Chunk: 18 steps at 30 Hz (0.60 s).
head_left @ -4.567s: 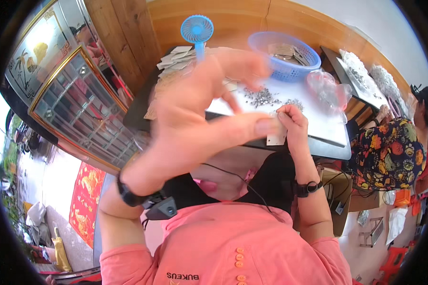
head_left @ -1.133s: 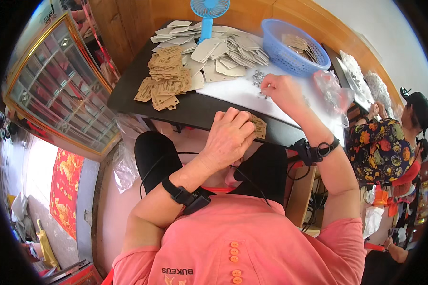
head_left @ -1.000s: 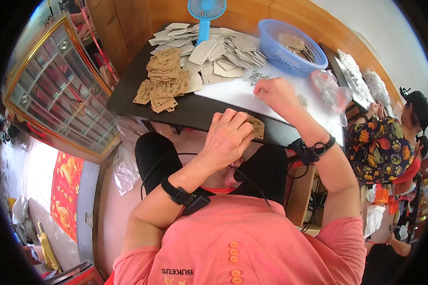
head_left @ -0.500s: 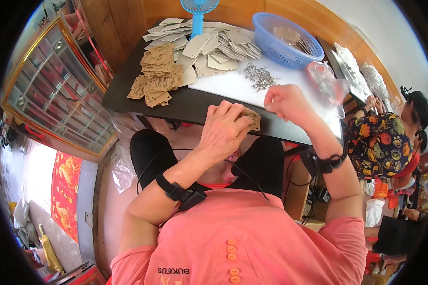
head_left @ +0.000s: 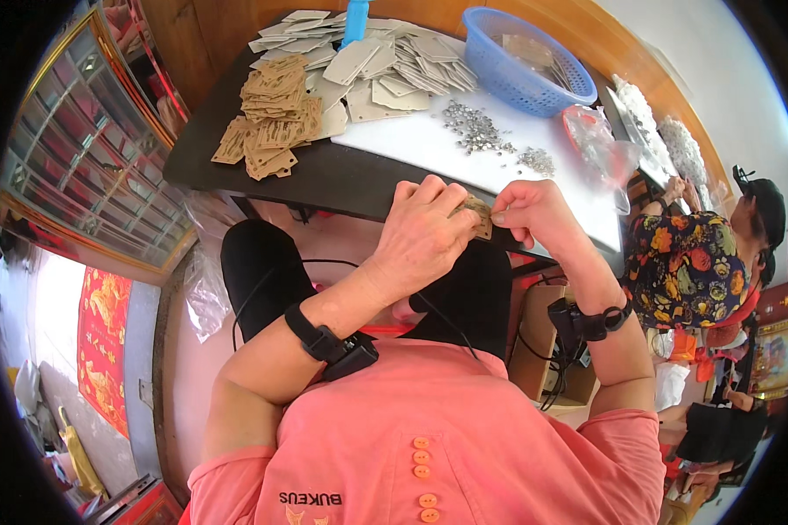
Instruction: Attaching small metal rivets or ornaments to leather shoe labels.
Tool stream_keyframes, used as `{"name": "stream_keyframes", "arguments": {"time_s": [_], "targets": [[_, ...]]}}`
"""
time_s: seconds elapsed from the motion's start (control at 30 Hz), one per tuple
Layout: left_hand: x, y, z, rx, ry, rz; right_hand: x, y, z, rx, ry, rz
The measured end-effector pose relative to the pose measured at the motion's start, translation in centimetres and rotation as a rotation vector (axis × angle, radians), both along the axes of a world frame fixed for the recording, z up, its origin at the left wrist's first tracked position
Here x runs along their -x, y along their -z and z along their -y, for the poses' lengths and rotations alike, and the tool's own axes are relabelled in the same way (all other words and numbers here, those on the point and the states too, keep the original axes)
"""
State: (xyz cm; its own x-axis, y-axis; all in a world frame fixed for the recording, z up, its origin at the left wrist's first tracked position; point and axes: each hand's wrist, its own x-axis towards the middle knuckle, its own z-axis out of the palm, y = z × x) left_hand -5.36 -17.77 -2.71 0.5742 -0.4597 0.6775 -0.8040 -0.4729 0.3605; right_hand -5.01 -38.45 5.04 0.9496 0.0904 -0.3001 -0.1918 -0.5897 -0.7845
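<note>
My left hand [head_left: 425, 227] is closed around a small stack of brown printed cards [head_left: 483, 226] at the table's near edge. Thumb and fingertips of my right hand [head_left: 538, 214] are pinched together at the cards' right end; whatever is between them is too small to make out. Beyond my hands, small shiny silver pieces [head_left: 473, 127] lie scattered on a white board [head_left: 385, 140], with a smaller cluster of clear-looking bits [head_left: 536, 161] nearer my right hand. More brown cards [head_left: 276, 109] are heaped at the left, beside a large pile of pale grey cards [head_left: 403, 66].
A blue plastic basket [head_left: 508, 83] holding cards stands at the back right, near a clear plastic bag [head_left: 600, 149]. The blue fan handle [head_left: 355, 24] rises behind the pale pile. Rightward, a person in a flowered top [head_left: 687, 262] works by white heaps [head_left: 683, 153].
My right hand has come down and left from above the board to the cards' right end. My left hand keeps its hold. The whole view has shifted slightly.
</note>
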Motion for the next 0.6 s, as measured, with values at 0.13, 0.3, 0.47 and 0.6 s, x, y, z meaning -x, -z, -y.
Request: {"name": "stream_keyframes", "arguments": {"time_s": [0.13, 0.3, 0.47, 0.6], "targets": [[0.01, 0.15, 0.04, 0.000, -0.015, -0.008, -0.26, 0.19, 0.09, -0.027, 0.000, -0.020], [-0.07, 0.01, 0.00, 0.023, -0.009, -0.013, -0.54, -0.06, 0.01, -0.039, 0.013, -0.059], [-0.10, 0.05, 0.18, 0.049, -0.019, -0.016, -0.19, -0.15, -0.26, -0.006, 0.033, -0.039], [-0.11, 0.19, 0.19, 0.061, -0.022, -0.005, -0.16, 0.21, -0.27, -0.021, 0.036, -0.022]]}}
